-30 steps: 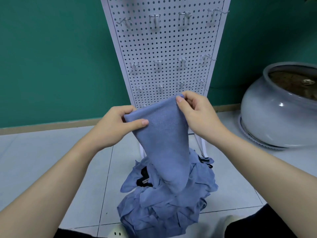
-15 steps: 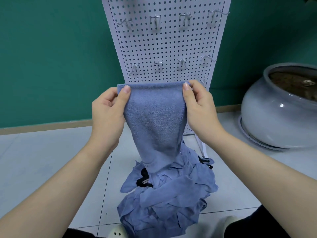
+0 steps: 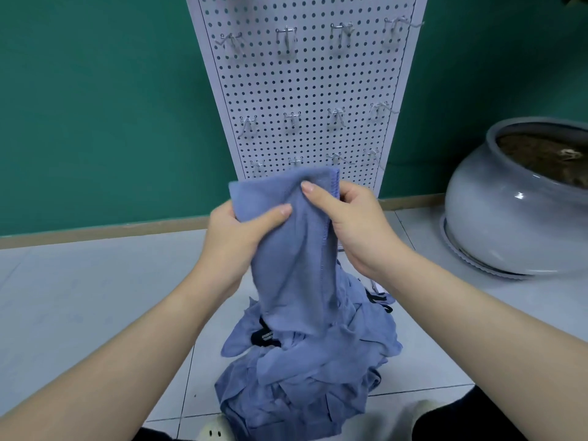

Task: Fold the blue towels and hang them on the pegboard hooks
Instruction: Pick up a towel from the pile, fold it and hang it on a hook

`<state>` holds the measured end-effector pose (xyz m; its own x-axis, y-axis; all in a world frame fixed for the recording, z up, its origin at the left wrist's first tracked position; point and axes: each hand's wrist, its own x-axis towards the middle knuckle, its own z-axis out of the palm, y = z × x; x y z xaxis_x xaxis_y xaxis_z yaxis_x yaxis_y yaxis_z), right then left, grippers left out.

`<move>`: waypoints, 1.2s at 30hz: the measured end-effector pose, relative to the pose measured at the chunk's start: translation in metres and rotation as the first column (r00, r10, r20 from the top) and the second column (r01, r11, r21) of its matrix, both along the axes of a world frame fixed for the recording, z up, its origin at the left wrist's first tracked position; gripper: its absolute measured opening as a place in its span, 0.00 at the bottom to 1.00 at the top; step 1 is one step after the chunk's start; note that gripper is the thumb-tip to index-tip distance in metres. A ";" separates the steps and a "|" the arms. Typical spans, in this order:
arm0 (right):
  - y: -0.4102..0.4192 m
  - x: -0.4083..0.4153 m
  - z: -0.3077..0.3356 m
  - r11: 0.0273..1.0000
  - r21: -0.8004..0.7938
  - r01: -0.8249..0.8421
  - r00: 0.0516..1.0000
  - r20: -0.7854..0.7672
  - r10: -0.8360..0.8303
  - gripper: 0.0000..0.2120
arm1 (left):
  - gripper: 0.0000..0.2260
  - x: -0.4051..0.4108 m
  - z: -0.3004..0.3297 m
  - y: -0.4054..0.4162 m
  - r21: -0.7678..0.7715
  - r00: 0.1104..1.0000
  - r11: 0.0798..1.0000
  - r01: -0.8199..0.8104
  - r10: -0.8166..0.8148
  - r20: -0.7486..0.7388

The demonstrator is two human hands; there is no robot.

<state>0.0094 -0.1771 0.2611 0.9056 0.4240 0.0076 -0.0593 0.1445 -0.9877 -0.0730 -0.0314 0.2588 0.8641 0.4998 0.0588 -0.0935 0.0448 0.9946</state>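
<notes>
One blue towel (image 3: 292, 249) is gripped by the left hand (image 3: 235, 237) and right hand (image 3: 353, 224), mid-fold; the pile (image 3: 305, 370) remains unfolded, and the pegboard hooks (image 3: 288, 35) are bare.

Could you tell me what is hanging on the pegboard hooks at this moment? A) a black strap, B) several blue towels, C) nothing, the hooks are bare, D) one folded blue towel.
C: every hook seen on the pegboard is bare, while one blue towel is held up by the left hand and the right hand and the rest lie in the pile on the floor.
</notes>
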 end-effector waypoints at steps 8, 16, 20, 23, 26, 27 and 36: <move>0.001 0.000 0.001 0.993 -0.101 0.065 0.992 0.115 -0.053 0.19 | 0.10 0.011 -0.007 0.001 0.083 0.976 0.972 -0.219 0.218 0.021; 0.009 -0.013 -0.007 0.994 -0.088 0.072 0.984 0.168 -0.057 0.19 | 0.06 0.019 -0.008 -0.010 0.136 0.924 0.915 -0.381 0.373 0.083; 0.014 -0.018 -0.010 0.992 -0.096 0.087 0.976 0.206 -0.066 0.23 | 0.06 0.020 -0.013 -0.017 0.198 0.946 0.925 -0.323 0.309 0.099; 0.010 -0.015 -0.009 0.988 -0.090 0.124 0.972 0.214 -0.102 0.24 | 0.09 0.016 -0.020 -0.021 0.284 0.972 0.932 -0.226 0.194 0.136; 0.006 -0.011 -0.006 0.985 -0.087 0.150 0.966 0.225 -0.127 0.26 | 0.09 0.010 -0.019 -0.024 0.353 0.982 0.930 -0.105 0.040 0.186; 0.005 -0.009 -0.005 0.984 -0.086 0.153 0.965 0.228 -0.130 0.24 | 0.09 0.008 -0.018 -0.025 0.347 0.980 0.937 -0.049 -0.021 0.195; -0.002 -0.006 -0.001 0.986 -0.101 0.131 0.937 0.338 -0.090 0.19 | 0.10 0.011 -0.014 -0.027 0.379 0.973 0.924 -0.044 -0.047 0.228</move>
